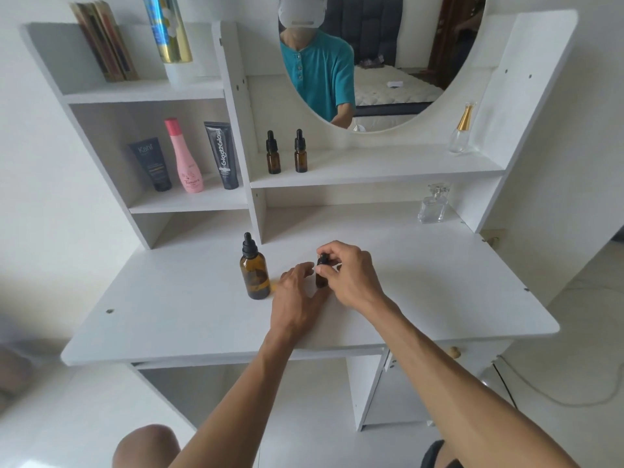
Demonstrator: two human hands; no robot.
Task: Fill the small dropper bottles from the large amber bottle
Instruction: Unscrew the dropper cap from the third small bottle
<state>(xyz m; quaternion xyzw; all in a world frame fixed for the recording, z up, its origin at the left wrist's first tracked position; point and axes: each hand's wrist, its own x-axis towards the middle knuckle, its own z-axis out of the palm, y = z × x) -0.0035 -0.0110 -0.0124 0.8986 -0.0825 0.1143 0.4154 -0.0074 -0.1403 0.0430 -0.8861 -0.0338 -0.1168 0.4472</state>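
Note:
The large amber bottle [254, 271] stands upright on the white desk [439, 282], its black dropper cap on. Just to its right stands a small amber dropper bottle [321, 279], mostly hidden between my hands. My left hand [297, 295] holds its body from the left and below. My right hand [351, 275] pinches its black dropper cap from above. Two more small amber dropper bottles [273, 153] [300, 152] stand capped on the shelf under the mirror.
Two dark tubes [153, 163] [223, 155] and a pink bottle [184, 157] stand on the left shelf. A clear perfume bottle [433, 204] sits at the desk's back right, another with a gold neck [462, 130] on the shelf above. The oval mirror [388, 62] reflects a person.

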